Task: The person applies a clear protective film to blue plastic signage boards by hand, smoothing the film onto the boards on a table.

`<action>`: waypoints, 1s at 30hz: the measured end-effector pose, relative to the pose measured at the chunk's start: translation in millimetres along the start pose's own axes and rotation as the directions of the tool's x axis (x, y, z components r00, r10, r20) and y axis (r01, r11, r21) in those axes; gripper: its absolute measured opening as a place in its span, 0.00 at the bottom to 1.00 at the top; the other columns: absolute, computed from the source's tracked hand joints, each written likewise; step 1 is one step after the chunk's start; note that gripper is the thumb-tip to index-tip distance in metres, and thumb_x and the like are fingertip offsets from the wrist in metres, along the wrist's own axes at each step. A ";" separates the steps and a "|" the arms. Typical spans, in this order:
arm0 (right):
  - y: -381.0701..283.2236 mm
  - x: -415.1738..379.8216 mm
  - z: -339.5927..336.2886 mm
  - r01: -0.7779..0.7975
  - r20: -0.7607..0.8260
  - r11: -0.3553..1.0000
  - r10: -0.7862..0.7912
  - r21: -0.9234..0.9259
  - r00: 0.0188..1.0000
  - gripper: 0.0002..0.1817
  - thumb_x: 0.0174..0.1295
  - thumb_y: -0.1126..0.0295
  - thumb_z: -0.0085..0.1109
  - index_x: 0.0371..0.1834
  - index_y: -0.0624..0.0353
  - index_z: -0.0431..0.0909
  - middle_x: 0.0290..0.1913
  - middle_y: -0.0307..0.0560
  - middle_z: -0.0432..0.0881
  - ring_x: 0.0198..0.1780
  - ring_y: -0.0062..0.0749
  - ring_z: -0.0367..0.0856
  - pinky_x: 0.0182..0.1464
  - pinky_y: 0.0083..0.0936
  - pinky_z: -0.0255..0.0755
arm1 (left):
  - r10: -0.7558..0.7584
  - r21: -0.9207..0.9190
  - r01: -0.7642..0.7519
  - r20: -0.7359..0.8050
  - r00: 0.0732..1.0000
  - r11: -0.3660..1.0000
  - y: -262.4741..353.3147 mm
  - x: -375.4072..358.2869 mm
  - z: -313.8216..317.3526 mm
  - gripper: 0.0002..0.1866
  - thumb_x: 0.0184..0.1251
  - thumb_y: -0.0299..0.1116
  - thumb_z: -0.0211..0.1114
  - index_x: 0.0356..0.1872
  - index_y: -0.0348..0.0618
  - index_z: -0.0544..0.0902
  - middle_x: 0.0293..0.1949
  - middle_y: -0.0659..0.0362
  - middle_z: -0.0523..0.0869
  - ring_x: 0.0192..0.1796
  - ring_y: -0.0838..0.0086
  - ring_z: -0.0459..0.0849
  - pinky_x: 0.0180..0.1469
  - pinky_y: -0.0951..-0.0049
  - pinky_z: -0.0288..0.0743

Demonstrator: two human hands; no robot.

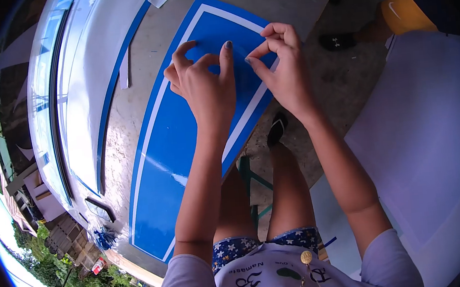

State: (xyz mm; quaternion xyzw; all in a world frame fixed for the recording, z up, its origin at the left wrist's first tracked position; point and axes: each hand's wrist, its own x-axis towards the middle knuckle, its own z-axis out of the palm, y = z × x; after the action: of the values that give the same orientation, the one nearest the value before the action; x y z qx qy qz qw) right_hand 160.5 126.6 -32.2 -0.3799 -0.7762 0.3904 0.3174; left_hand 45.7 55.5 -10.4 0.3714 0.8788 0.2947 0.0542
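A long blue panel with a white border stripe lies on a grey table. Over its upper part is my left hand, fingers curled and spread apart, with nothing visible between them. Beside it, over the panel's right edge, my right hand has its thumb and index finger close together in a pinch. Whatever those fingertips hold, if anything, is too small to make out.
Large glossy white and blue sheets curve along the left. A narrow pale strip lies between them and the panel. Someone in orange shorts is at the upper right, above a big pale sheet.
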 end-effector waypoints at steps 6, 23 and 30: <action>2.1 -1.0 -13.6 0.025 0.184 1.000 -0.028 0.018 0.982 0.05 0.49 0.80 0.67 0.30 0.62 0.83 0.57 0.49 0.71 0.60 0.43 0.70 0.65 0.40 0.64 | -0.161 -0.085 0.153 -0.103 0.982 0.985 14.9 -22.1 26.0 0.13 0.54 0.40 0.76 0.25 0.40 0.88 0.66 0.51 0.69 0.60 0.52 0.66 0.61 0.51 0.59; -17.1 109.9 23.3 0.374 0.144 0.911 -0.352 -0.173 0.925 0.12 0.63 0.79 0.54 0.49 0.60 0.77 0.53 0.53 0.71 0.55 0.45 0.72 0.57 0.36 0.70 | -0.217 -0.119 0.216 0.006 0.976 0.969 14.2 -33.7 17.2 0.06 0.51 0.30 0.74 0.24 0.41 0.86 0.65 0.56 0.73 0.45 0.69 0.71 0.60 0.61 0.59; 12.2 95.8 61.4 0.600 0.308 0.779 -0.534 -0.184 0.788 0.13 0.65 0.75 0.55 0.52 0.53 0.78 0.56 0.49 0.69 0.57 0.43 0.70 0.58 0.37 0.69 | -0.182 -0.183 0.159 -0.116 0.976 0.970 16.1 -34.1 29.3 0.05 0.45 0.26 0.72 0.21 0.41 0.82 0.62 0.56 0.75 0.43 0.71 0.76 0.58 0.62 0.57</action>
State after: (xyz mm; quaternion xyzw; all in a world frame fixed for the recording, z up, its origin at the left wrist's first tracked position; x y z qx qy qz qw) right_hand 67.3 189.4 -54.1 -0.1170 -0.9329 0.2081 0.2697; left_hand 89.3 55.0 -29.7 0.2677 0.8803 0.3880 0.0530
